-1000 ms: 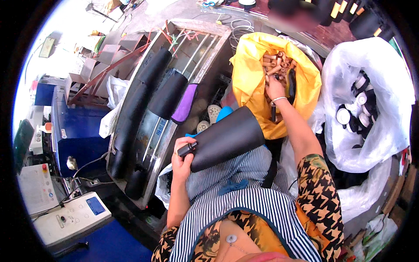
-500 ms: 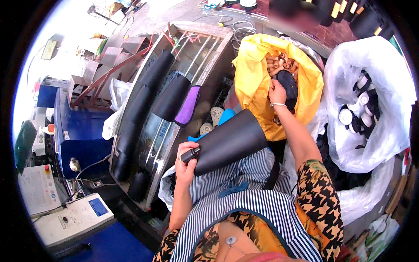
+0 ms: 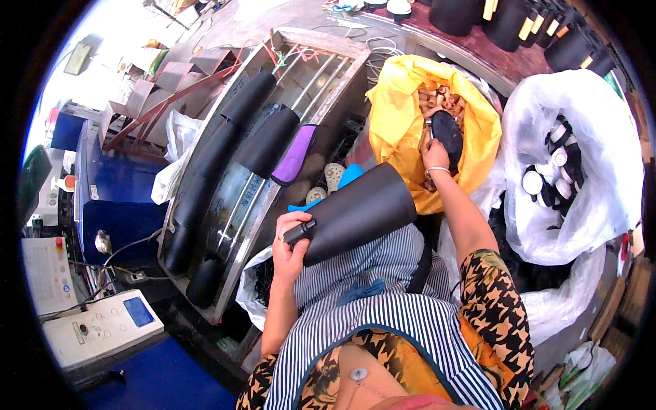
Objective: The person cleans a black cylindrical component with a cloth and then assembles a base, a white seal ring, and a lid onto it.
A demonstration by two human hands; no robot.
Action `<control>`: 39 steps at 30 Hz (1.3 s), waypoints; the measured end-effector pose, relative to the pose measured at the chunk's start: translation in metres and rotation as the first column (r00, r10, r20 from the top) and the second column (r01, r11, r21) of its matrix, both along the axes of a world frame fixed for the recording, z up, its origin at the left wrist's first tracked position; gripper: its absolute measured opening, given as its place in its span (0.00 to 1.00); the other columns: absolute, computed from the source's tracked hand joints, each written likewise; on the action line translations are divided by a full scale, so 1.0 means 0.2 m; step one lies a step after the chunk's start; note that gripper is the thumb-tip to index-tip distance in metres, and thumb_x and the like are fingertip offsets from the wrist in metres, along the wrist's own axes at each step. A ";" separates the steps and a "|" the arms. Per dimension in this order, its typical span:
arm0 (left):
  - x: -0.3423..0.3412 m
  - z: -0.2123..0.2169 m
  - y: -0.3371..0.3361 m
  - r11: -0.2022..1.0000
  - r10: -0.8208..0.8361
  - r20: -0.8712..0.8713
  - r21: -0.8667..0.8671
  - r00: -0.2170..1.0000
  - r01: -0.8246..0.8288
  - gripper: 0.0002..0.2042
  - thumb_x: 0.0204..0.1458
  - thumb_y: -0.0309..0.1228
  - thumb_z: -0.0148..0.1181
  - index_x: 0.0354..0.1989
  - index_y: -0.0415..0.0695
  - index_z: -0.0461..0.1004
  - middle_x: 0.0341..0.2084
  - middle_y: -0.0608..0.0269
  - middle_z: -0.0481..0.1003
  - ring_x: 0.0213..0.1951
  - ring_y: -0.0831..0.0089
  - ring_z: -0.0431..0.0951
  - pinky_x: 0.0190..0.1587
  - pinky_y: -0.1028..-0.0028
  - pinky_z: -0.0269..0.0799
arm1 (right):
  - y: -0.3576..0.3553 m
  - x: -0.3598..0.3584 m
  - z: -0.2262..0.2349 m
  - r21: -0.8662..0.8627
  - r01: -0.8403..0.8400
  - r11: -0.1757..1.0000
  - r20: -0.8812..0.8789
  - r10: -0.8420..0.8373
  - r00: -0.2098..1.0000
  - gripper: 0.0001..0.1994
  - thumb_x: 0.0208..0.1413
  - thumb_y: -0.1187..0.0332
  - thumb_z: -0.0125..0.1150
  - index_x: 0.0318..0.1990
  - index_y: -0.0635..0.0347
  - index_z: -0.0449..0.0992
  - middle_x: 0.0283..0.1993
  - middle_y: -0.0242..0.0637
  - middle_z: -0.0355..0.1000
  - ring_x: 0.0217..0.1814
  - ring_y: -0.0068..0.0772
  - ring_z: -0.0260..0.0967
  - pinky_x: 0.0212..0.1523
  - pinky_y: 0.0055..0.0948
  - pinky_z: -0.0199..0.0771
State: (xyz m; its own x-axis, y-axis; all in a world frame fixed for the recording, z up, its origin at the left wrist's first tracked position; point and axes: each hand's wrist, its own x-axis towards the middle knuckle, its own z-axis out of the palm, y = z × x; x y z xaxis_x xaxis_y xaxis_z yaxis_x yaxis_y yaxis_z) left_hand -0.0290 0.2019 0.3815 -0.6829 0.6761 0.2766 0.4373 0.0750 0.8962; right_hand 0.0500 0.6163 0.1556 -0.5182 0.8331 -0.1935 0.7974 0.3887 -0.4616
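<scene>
My left hand point(image 3: 290, 249) is closed on the narrow end of a black tapered tube point(image 3: 362, 215), which lies slanted over my lap. A short black stub point(image 3: 299, 232) sticks out at that end, between my thumb and fingers. My right hand point(image 3: 434, 155) is inside a yellow bag point(image 3: 389, 130), its fingers pinched together. A slim shiny piece shows just above the fingertips, too small to name. Beside those fingers is a dark rounded object point(image 3: 447, 133), lying on several short wooden handles point(image 3: 451, 101).
A wooden-framed crate point(image 3: 355, 49) at left holds black tubes point(image 3: 212, 160) and a purple cloth piece point(image 3: 295, 156). White plastic bags point(image 3: 581, 89) with black and white parts stand at right. Black vessels with wooden handles point(image 3: 509, 24) are on the far table. A control box point(image 3: 102, 328) sits lower left.
My right hand has drawn back slightly toward me inside the yellow bag, and a shiny piece now shows above its fingers. My left hand keeps its grip on the tube.
</scene>
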 end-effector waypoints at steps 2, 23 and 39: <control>0.01 -0.01 -0.03 1.000 0.026 0.017 -0.005 1.000 -0.026 0.11 0.54 0.30 0.54 0.42 0.38 0.71 0.47 0.52 0.71 0.48 0.65 0.71 0.52 0.69 0.65 | -0.01 -0.10 0.04 -0.080 0.124 0.989 0.073 -0.118 0.990 0.17 0.61 0.57 0.51 0.47 0.61 0.72 0.46 0.55 0.74 0.50 0.56 0.73 0.49 0.50 0.73; 0.00 -0.02 0.02 1.000 0.028 0.043 0.002 0.999 -0.028 0.11 0.52 0.30 0.58 0.42 0.37 0.72 0.46 0.53 0.74 0.50 0.58 0.72 0.56 0.62 0.65 | 0.04 0.10 0.19 -0.571 -0.158 0.806 -0.600 -0.278 0.750 0.11 0.54 0.79 0.60 0.45 0.57 0.75 0.36 0.32 0.76 0.30 0.24 0.73 0.34 0.25 0.75; -0.01 -0.16 -0.05 0.998 0.012 -0.172 0.064 0.985 -0.001 0.14 0.49 0.33 0.62 0.42 0.42 0.70 0.45 0.59 0.75 0.49 0.58 0.72 0.57 0.60 0.59 | -0.99 -0.05 1.31 0.639 -0.757 0.137 -0.166 0.985 0.038 0.17 0.48 0.58 0.65 0.41 0.60 0.75 0.31 0.32 0.69 0.33 0.32 0.70 0.31 0.30 0.72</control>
